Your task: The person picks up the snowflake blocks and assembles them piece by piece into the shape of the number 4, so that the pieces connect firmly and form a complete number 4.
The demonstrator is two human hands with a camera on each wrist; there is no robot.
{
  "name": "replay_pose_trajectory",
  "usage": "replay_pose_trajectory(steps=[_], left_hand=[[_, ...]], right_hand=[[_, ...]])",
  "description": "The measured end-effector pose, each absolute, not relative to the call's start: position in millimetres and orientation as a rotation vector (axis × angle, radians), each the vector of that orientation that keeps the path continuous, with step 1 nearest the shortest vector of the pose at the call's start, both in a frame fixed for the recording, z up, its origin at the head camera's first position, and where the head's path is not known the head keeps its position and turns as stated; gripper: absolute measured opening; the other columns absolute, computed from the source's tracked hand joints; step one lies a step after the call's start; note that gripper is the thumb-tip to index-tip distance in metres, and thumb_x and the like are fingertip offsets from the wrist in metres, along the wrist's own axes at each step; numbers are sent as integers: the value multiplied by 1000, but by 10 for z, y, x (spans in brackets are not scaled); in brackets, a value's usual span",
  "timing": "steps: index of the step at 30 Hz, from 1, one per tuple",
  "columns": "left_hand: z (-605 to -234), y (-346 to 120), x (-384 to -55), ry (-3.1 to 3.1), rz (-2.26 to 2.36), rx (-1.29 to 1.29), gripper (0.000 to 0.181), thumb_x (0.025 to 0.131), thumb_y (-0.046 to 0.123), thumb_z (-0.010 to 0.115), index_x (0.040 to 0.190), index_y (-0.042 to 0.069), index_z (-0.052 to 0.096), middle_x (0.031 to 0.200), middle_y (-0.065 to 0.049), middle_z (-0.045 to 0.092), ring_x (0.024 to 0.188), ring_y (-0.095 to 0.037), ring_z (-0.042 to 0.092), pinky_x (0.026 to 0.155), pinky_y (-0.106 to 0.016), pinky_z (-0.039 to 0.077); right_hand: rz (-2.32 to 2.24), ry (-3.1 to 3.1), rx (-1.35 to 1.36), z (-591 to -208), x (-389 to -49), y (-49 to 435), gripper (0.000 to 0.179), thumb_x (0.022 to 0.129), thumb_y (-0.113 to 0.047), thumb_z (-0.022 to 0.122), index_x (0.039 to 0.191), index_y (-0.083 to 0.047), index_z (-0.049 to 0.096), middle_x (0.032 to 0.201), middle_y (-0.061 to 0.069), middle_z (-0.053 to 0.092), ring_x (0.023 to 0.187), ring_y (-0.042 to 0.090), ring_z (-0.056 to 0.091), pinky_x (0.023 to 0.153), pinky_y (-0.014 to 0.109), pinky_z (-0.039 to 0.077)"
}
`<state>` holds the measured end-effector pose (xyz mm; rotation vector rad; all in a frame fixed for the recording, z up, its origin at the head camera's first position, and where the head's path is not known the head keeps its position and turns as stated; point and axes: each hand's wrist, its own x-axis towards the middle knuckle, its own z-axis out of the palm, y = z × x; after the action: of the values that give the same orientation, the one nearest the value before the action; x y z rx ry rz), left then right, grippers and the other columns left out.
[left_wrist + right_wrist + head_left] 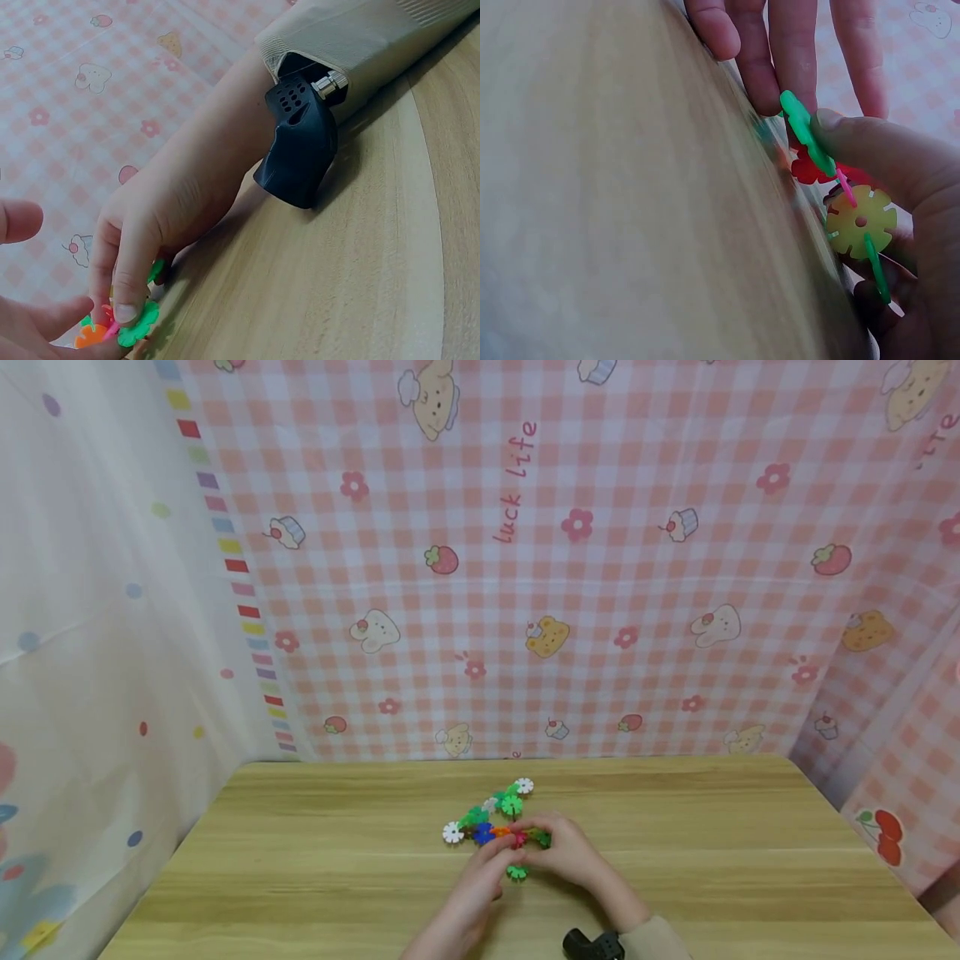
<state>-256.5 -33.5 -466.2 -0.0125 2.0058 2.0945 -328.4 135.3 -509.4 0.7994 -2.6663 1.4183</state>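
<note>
A connected build of plastic snowflake discs (483, 833) in several colours lies on the table, two straggling arms reaching left and back. At its near end, the left hand (480, 868) holds the linked discs with thumb and finger beside a pink-red disc (517, 839). Across from it the right hand (564, 853) grips the same part. Its thumb presses a green disc (804, 131) in the right wrist view. Below that thumb hang a yellow disc (861, 222) and another green piece. An orange disc (91, 337) shows between the fingers in the left wrist view.
The wooden table (315, 877) carries the build near its middle. Behind it hangs a pink checked cloth (637, 677), with a white dotted curtain (112, 610) at the left. A black wrist device (592, 945) sits by the right sleeve.
</note>
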Motion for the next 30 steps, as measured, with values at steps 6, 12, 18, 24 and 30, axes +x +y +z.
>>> replay_pose_trajectory(steps=[6, 12, 18, 24, 30], left_hand=[[-4663, -352, -2552, 2002, 2087, -18, 54, 93, 24, 58, 136, -5, 47, 141, -23, 44, 126, -38, 40, 95, -61, 34], [-4682, -377, -2547, 2004, 2075, -37, 52, 93, 26, 59, 136, -2, 49, 139, -20, 47, 124, -37, 42, 96, -61, 34], [-4696, -428, -2554, 2011, 2121, -25, 45, 93, 24, 59, 129, -2, 55, 135, -17, 51, 116, -30, 46, 86, -47, 41], [-4643, -529, -2582, 1944, 2165, -69, 47, 93, 24, 59, 131, -2, 53, 139, -21, 45, 105, -27, 45, 73, -30, 38], [-4528, -773, -2673, 2017, 2151, 22, 55, 94, 26, 56, 137, -6, 43, 142, -28, 40, 128, -42, 36, 97, -58, 36]], right_hand=[[1401, -2654, 813, -5090, -3277, 1346, 42, 76, -36, 82, 112, -16, 71, 115, 2, 65, 111, 28, 57, 96, 54, 42], [1407, -2632, 839, -5120, -3280, 1348, 41, 78, -35, 82, 113, -17, 71, 115, 0, 65, 110, 28, 57, 95, 54, 42], [1435, -2634, 831, -5138, -3311, 1362, 40, 78, -34, 81, 113, -18, 71, 115, -2, 64, 110, 26, 56, 95, 55, 42], [1462, -2630, 812, -5124, -3328, 1403, 40, 81, -35, 78, 114, -15, 71, 117, 3, 64, 112, 29, 56, 95, 59, 41], [1536, -2618, 791, -5107, -3343, 1487, 44, 87, -28, 73, 125, -6, 64, 124, 13, 61, 111, 35, 57, 95, 57, 44]])
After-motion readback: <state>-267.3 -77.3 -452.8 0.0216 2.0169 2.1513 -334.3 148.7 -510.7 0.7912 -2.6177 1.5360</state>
